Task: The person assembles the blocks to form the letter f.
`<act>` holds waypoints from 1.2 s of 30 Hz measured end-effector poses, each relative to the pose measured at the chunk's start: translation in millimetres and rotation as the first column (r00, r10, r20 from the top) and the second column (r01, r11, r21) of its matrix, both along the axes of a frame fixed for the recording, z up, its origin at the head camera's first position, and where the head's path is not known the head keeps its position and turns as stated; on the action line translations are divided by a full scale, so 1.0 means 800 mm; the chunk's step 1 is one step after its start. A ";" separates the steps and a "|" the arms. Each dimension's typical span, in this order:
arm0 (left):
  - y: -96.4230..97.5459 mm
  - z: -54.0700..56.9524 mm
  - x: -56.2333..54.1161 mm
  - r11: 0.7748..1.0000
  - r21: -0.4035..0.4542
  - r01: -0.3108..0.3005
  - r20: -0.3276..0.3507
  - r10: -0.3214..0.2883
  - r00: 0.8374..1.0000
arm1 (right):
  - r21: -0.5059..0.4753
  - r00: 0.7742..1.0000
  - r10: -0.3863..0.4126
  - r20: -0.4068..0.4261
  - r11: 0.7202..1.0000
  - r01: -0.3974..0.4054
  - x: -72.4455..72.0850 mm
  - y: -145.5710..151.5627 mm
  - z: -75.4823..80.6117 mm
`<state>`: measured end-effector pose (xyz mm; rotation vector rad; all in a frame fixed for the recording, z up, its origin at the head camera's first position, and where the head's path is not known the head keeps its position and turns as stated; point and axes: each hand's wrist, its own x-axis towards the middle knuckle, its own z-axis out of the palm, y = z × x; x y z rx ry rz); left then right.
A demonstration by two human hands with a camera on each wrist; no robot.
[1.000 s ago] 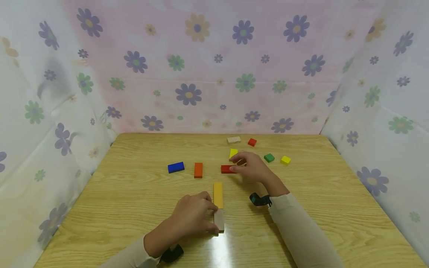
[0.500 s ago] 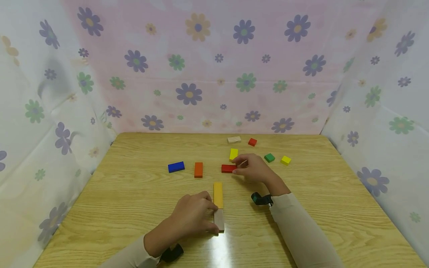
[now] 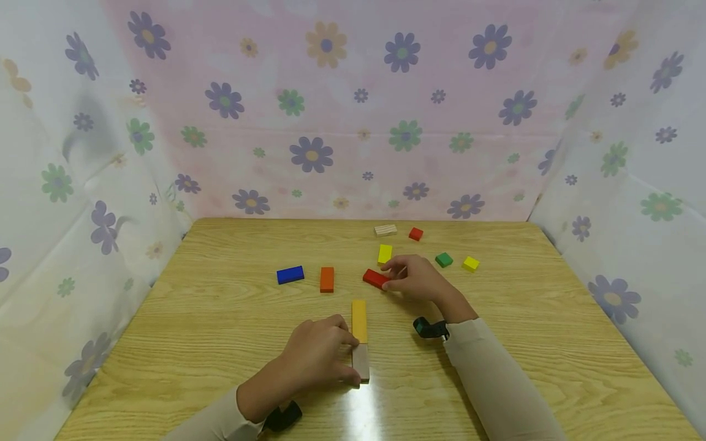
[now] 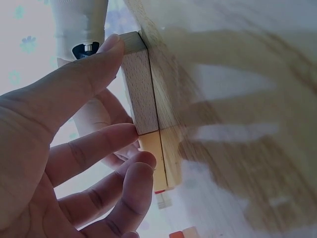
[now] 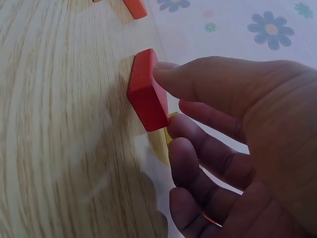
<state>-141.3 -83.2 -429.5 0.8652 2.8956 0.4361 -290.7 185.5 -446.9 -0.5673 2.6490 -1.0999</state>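
Note:
My left hand (image 3: 317,352) is at the near middle of the table, its thumb and a fingertip at the two ends of a plain wooden block (image 3: 361,362). That block lies end to end with an orange-yellow block (image 3: 359,321); in the left wrist view the wooden block (image 4: 140,91) touches its neighbour. Farther off, my right hand (image 3: 417,279) pinches a red block (image 3: 374,279) at its right end. In the right wrist view the thumb lies along one face of the red block (image 5: 147,94), and an index fingertip meets its corner.
To the left lie an orange block (image 3: 327,280) and a blue block (image 3: 290,275). A yellow block (image 3: 385,253) is just beyond my right fingers. Farther back are a pale striped block (image 3: 385,230), a small red block (image 3: 416,234), a green one (image 3: 444,260) and a small yellow one (image 3: 470,264).
The red block has turned on the table: its right end now points toward me, under my right fingers. My right hand has shifted slightly. My left hand stays in place.

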 end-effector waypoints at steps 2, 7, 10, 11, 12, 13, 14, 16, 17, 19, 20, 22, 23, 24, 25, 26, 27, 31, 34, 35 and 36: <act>0.000 0.000 0.000 1.000 -0.004 -0.002 0.005 0.002 1.000 | -0.002 1.000 0.005 0.012 1.000 -0.005 -0.001 -0.001 -0.001; 0.000 0.001 0.000 1.000 -0.006 -0.005 0.006 0.005 1.000 | -0.009 0.999 0.035 0.039 0.999 -0.035 -0.001 -0.002 -0.003; 0.000 0.001 0.000 1.000 -0.004 -0.006 0.004 0.006 1.000 | -0.007 0.997 0.055 0.057 0.998 -0.055 0.000 -0.003 -0.002; 0.000 0.001 0.000 1.000 -0.006 -0.006 0.005 0.006 1.000 | -0.008 0.996 0.062 0.063 0.998 -0.062 0.000 -0.003 -0.002; 0.000 0.001 -0.001 1.000 -0.006 -0.007 0.005 0.007 1.000 | -0.005 0.995 0.069 0.066 0.998 -0.069 0.000 -0.003 -0.001; 0.000 0.001 -0.001 1.000 -0.007 -0.008 0.006 0.008 1.000 | -0.001 0.995 0.077 0.065 0.997 -0.077 0.000 -0.004 -0.001; 0.000 0.001 -0.001 1.000 -0.009 -0.007 0.005 0.007 1.000 | -0.001 0.994 0.085 0.065 0.996 -0.085 0.001 -0.004 0.000; 0.000 0.001 -0.001 1.000 -0.009 -0.006 0.004 0.006 1.000 | 0.001 0.993 0.101 0.062 0.995 -0.101 0.003 -0.006 0.001; 0.000 0.001 -0.001 1.000 -0.010 -0.006 0.005 0.006 1.000 | 0.003 0.992 0.109 0.059 0.994 -0.110 0.002 -0.006 0.000; 0.000 0.001 -0.001 1.000 -0.009 -0.005 0.005 0.005 1.000 | 0.008 0.991 0.117 0.058 0.993 -0.118 0.003 -0.007 0.000; 0.000 0.001 -0.001 1.000 -0.008 -0.004 0.005 0.004 1.000 | 0.011 0.991 0.120 0.058 0.993 -0.121 0.004 -0.007 0.000; 0.000 0.001 -0.001 1.000 -0.006 -0.003 0.003 0.003 1.000 | 0.017 0.991 0.121 0.057 0.992 -0.122 0.004 -0.007 -0.001; -0.001 0.000 -0.001 1.000 -0.004 -0.002 0.001 0.002 1.000 | 0.017 0.991 0.121 0.058 0.992 -0.122 0.004 -0.007 -0.001; -0.001 0.000 -0.001 1.000 -0.002 -0.002 0.000 0.002 1.000 | 0.019 0.991 0.120 0.060 0.992 -0.121 0.005 -0.007 -0.001; -0.001 0.000 -0.001 1.000 0.000 -0.001 -0.001 0.001 1.000 | 0.020 0.991 0.123 0.060 0.992 -0.125 0.004 -0.007 -0.001; -0.001 0.000 -0.001 1.000 0.003 0.000 -0.001 0.000 1.000 | 0.023 0.990 0.127 0.063 0.991 -0.129 0.004 -0.007 -0.002; -0.001 0.000 -0.002 1.000 0.005 0.000 -0.001 0.000 1.000 | 0.024 0.989 0.131 0.065 0.991 -0.133 0.004 -0.008 -0.002; -0.001 0.000 -0.002 1.000 0.007 0.000 0.004 0.000 1.000 | 0.037 0.986 0.153 0.072 0.987 -0.156 0.004 -0.009 -0.004; -0.001 0.000 -0.001 1.000 0.004 -0.001 0.006 0.001 1.000 | 0.050 0.985 0.160 0.071 0.985 -0.164 0.003 -0.009 -0.007; -0.001 0.000 -0.001 1.000 0.003 -0.002 0.006 0.002 1.000 | 0.056 0.985 0.161 0.070 0.985 -0.165 0.002 -0.009 -0.008; -0.001 0.000 -0.001 1.000 0.001 -0.003 0.005 0.003 1.000 | 0.061 0.985 0.161 0.068 0.984 -0.165 0.002 -0.009 -0.008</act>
